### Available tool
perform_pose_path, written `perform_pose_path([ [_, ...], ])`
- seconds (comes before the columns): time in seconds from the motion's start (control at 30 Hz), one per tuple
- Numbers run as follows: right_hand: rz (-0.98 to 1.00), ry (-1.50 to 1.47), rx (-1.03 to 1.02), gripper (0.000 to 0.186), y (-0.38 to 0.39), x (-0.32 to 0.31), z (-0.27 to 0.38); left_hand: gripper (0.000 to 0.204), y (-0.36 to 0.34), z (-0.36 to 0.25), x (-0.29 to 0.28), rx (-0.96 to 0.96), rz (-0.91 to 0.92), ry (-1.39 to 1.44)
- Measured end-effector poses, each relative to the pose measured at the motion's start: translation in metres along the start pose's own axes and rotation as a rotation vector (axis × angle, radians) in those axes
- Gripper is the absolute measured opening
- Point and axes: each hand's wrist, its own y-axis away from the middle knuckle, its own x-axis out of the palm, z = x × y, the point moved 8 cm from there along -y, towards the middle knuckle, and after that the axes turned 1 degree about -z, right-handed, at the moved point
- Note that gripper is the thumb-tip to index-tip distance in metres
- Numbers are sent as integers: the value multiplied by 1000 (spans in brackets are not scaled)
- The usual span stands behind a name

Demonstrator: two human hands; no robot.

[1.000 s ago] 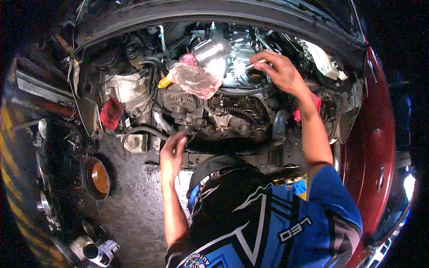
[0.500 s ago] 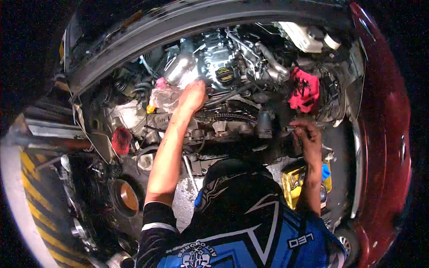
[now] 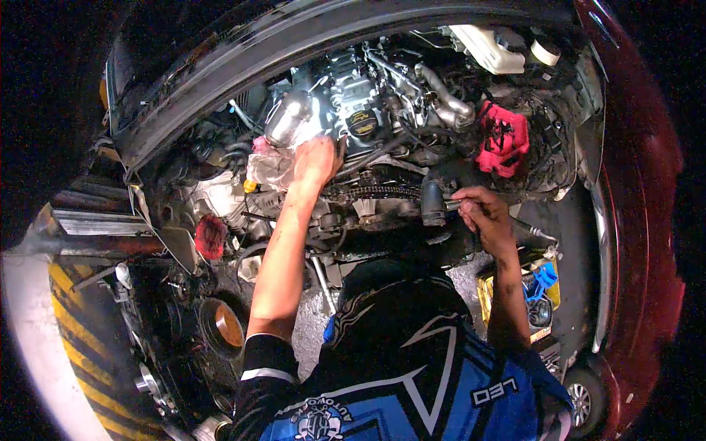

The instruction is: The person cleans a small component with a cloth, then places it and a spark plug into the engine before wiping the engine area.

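Observation:
My left hand (image 3: 318, 163) reaches into the engine bay with its fingers curled down beside the black oil filler cap (image 3: 363, 123). What it grips, if anything, is hidden. A crumpled clear plastic cover (image 3: 273, 166) lies against its left side, and a shiny rounded metal part (image 3: 288, 119) sits just beyond. My right hand (image 3: 487, 220) is closed around a metal rod-shaped tool (image 3: 454, 205). The tool's left end is at a dark, hose-like cylinder (image 3: 434, 203); I cannot tell whether they are joined. Between my hands runs a timing chain (image 3: 382, 192) at the engine's front.
A red tray (image 3: 504, 140) with small dark parts rests at the right of the bay. Lower right stands a yellow container (image 3: 553, 275) with blue items. A red cloth-like bundle (image 3: 211, 237) lies at the left. The raised hood's edge (image 3: 294, 40) spans the top; a red car body (image 3: 647, 220) flanks the right.
My right hand has moved left, bringing the metal tool to the dark cylinder. My left hand stays at about the same spot beside the filler cap. The view has shifted slightly.

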Motion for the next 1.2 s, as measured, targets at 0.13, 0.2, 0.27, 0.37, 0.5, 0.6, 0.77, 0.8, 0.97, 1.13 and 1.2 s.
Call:
perform_pose_path([
  [0.13,2,10,13,16,0,3,-4,45,3,3,-2,75,-17,36],
  [0.2,11,-6,-19,16,2,4,-4,35,2,12,6,135,67,36],
  [0.27,15,0,-6,16,4,7,-7,24,2,12,10,253,2,14],
  [0.37,8,19,-10,16,7,4,-9,21,8,2,5,335,-188,63],
  [0.5,29,21,-36,16,8,5,-6,17,6,7,14,305,-175,58],
  [0.6,31,-12,-31,16,7,9,-5,21,-2,6,21,310,-100,-53],
  [0.77,32,-18,-28,16,9,6,-8,37,-8,0,10,162,41,-146],
  [0.8,22,1,-17,16,9,4,-9,42,-10,-1,9,107,96,-184],
  [0.97,25,1,-11,17,12,-1,-13,50,-5,-7,-1,75,160,-148],
  [1.13,29,-51,-13,15,9,4,-13,52,-6,-4,5,179,104,-172],
  [1.2,34,-52,37,15,8,4,-17,52,-4,-5,6,152,50,-175],
])
